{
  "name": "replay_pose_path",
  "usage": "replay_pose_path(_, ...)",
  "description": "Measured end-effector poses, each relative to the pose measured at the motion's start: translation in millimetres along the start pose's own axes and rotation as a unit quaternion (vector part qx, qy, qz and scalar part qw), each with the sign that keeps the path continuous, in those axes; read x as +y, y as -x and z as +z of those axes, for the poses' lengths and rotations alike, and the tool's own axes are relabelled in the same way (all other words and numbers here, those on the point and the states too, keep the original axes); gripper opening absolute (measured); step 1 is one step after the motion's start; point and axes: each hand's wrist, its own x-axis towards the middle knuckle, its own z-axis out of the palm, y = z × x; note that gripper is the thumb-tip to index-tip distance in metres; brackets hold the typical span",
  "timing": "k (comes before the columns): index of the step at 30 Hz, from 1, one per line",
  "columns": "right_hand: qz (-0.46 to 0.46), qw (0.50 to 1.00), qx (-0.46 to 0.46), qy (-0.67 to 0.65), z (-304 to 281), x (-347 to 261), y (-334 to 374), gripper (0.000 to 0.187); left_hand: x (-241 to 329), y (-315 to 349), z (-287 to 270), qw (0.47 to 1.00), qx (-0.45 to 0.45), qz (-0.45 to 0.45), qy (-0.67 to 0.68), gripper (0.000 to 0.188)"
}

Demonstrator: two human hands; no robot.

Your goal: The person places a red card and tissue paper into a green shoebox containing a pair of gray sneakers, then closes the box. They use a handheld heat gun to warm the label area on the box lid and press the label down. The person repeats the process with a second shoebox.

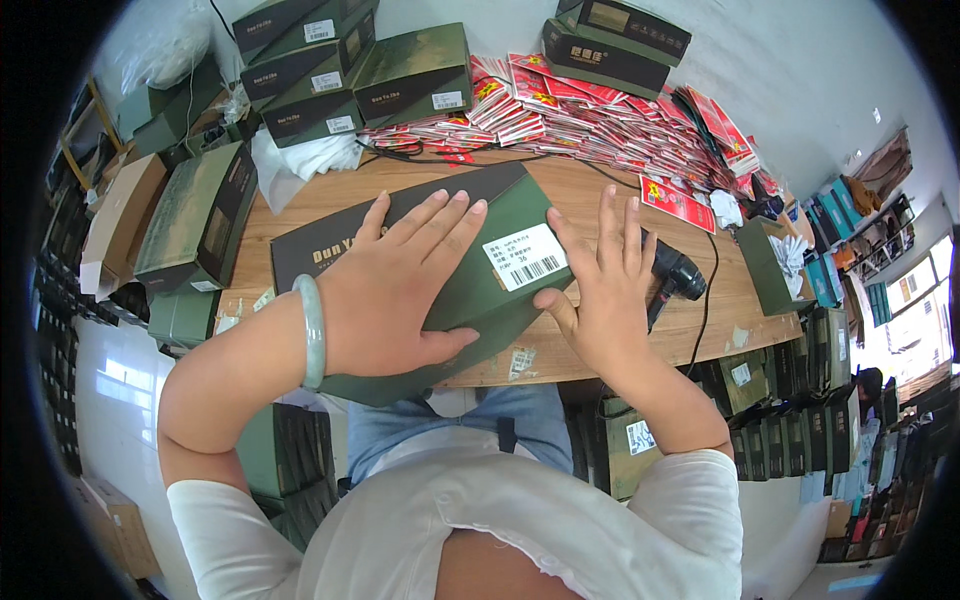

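Observation:
A dark green and black shoebox [400,357] lies on the wooden table [590,345] right in front of me, turned at a slant and overhanging the near edge. On its right end is a white barcode label [526,257]. My left hand [400,275], with a pale green bangle [310,330] at the wrist, rests flat on the box with its fingers spread. At the box's right edge, beside the label, my right hand [605,280] has its fingers stretched out. Its thumb and forefinger are by the box edge; whether they press on it I cannot tell.
A black hair dryer [678,272] with its cord lies right of my right hand. Piles of red printed cards [600,125] cover the table's back. Green shoeboxes stand stacked at the back left [310,80], back right [610,50] and left [195,215]. An open green box [772,265] sits at the right.

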Motion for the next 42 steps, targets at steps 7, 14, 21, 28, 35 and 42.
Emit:
replay_pose_path(7,-0.025,0.994,0.031,-0.099,-27.0,17.7,-27.5,0.083,3.3,0.9,-2.2,0.999,0.025,-0.010,0.035,0.094)
replay_pose_path(14,-0.128,0.974,0.006,-0.188,0.7,-41.0,-97.2,0.081,4.5,3.9,-1.8,0.996,0.070,-0.007,0.054,0.068)
replay_pose_path(21,-0.145,0.962,-0.046,-0.225,33.8,-48.9,-103.3,0.083,1.4,7.7,-0.2,0.996,0.072,-0.012,0.044,0.071)
replay_pose_path(28,-0.097,0.981,-0.063,-0.156,29.9,-25.5,-109.7,0.088,-3.3,7.2,3.1,0.995,0.084,0.003,0.046,0.068)
replay_pose_path(35,-0.095,0.990,-0.033,-0.100,31.4,-11.2,-110.5,0.083,-2.2,7.9,8.2,0.994,0.090,-0.006,0.057,0.060)
replay_pose_path(42,0.172,0.767,-0.154,-0.600,25.8,26.8,-107.6,0.079,0.8,6.6,5.6,0.994,0.096,0.002,0.055,0.059)
